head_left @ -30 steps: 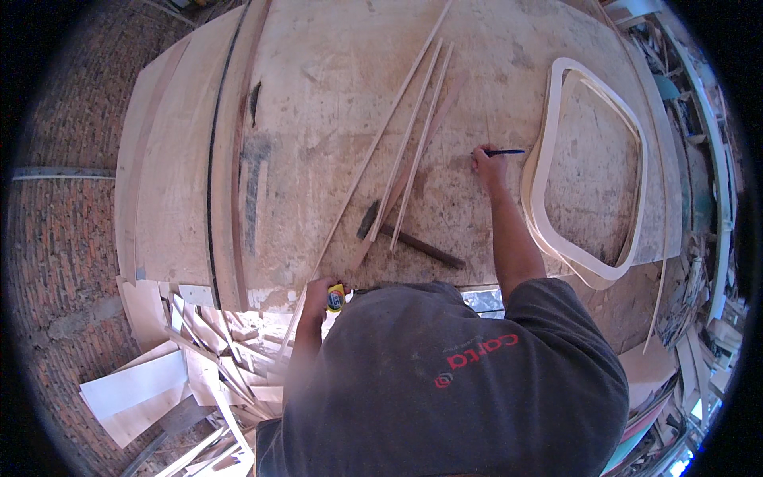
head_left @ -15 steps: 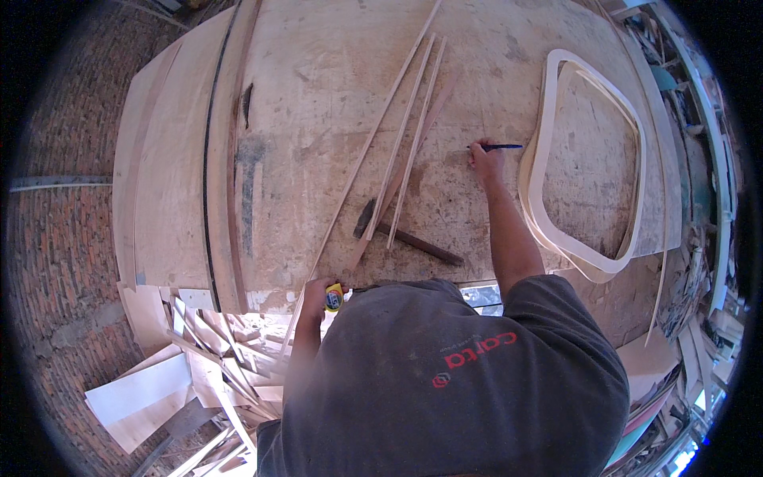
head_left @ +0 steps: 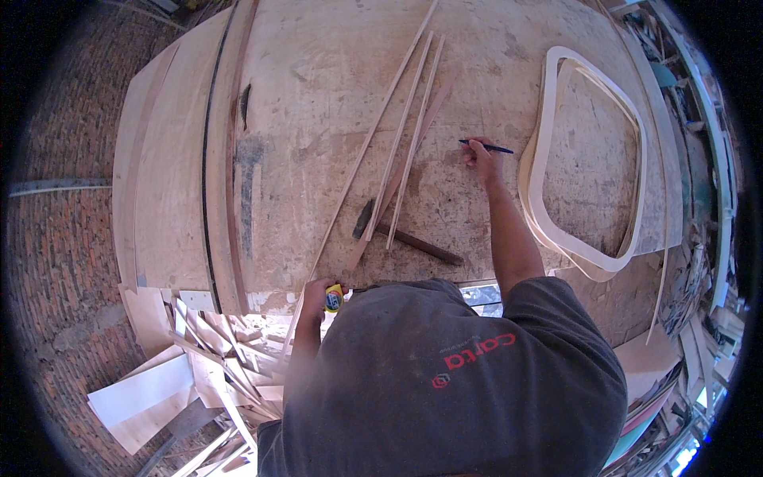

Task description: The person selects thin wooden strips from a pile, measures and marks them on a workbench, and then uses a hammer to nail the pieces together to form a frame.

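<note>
One dark blue pen (head_left: 499, 149), and it's in my right hand (head_left: 483, 161), pinched between thumb and fingers, slanting well beyond the hammer (head_left: 425, 246) and a little to its right; whether the tip touches wood, I can't tell. Down to the hammer's left, closer to my body, my left hand (head_left: 316, 291) is closed around a yellow tape measure (head_left: 333, 298); whether those fingers also pinch the long wooden strip (head_left: 377, 127) running past them, I can't make out. That strip passes just left of the hammer and slants off far beyond it. Two shorter strips (head_left: 400, 133) come down across the hammer, near ends just by its head, with a flat reddish slat (head_left: 436, 105) slanting alongside them. Over to the hammer's right, well apart, lie pale rounded frames (head_left: 544, 143), stacked and not quite lined up. All around the hammer spreads the worn, stained tabletop (head_left: 318, 87). Off to the hammer's left and nearer me, loose boards and offcuts (head_left: 143, 397) are heaped, and farther left of it stands a brick wall (head_left: 63, 254).
</note>
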Available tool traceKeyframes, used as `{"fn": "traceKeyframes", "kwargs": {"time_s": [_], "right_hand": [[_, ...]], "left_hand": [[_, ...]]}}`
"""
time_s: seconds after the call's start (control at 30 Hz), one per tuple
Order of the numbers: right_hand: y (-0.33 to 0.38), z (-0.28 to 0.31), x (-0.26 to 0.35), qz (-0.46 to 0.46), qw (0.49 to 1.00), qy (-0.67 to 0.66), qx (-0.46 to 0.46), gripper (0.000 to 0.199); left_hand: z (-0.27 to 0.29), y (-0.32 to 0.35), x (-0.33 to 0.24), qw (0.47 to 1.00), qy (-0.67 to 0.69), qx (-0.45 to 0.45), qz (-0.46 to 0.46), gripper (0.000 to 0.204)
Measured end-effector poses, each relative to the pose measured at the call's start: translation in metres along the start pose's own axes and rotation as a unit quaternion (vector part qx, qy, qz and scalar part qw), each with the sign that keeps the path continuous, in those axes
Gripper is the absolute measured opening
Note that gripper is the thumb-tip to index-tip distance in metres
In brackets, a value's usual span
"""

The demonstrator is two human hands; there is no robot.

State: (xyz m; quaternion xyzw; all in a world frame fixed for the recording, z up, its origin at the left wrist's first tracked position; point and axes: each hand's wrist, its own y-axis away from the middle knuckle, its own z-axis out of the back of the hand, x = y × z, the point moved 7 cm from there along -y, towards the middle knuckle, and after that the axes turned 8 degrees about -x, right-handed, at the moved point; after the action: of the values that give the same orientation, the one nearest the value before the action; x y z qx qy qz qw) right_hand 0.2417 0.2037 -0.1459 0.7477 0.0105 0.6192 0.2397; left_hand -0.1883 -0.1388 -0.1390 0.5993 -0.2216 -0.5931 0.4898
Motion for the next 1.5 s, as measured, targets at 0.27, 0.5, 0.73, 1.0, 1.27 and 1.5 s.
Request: {"fn": "traceKeyframes", "kwargs": {"time_s": [0.27, 0.5, 0.73, 1.0, 1.27, 1.5], "right_hand": [[0.001, 0.0, 0.005, 0.031, 0.998, 0.055, -0.014, 0.019], [0.003, 0.0, 0.007, 0.042, 0.996, 0.072, -0.024, 0.019], [0.003, 0.001, 0.005, 0.022, 0.999, 0.026, -0.032, 0.017], [-0.001, 0.006, 0.001, 0.033, 0.999, 0.013, -0.037, 0.015], [-0.003, 0.009, 0.004, -0.01, 0.996, -0.072, -0.044, 0.02], [0.03, -0.006, 0.008, 0.151, 0.985, 0.08, -0.019, 0.029]], "left_hand": [[-0.001, 0.004, -0.001, 1.0, 0.013, -0.002, 0.006, 0.025], [0.0, 0.003, 0.0, 1.0, 0.01, -0.012, 0.001, 0.024], [0.0, 0.0, 0.003, 1.0, 0.015, -0.008, 0.004, 0.025], [0.0, 0.001, 0.004, 1.0, 0.02, -0.005, 0.005, 0.025], [0.001, -0.002, 0.006, 1.0, 0.024, -0.01, 0.01, 0.023], [-0.001, 0.013, -0.005, 0.999, -0.014, -0.018, -0.024, 0.023]]}}
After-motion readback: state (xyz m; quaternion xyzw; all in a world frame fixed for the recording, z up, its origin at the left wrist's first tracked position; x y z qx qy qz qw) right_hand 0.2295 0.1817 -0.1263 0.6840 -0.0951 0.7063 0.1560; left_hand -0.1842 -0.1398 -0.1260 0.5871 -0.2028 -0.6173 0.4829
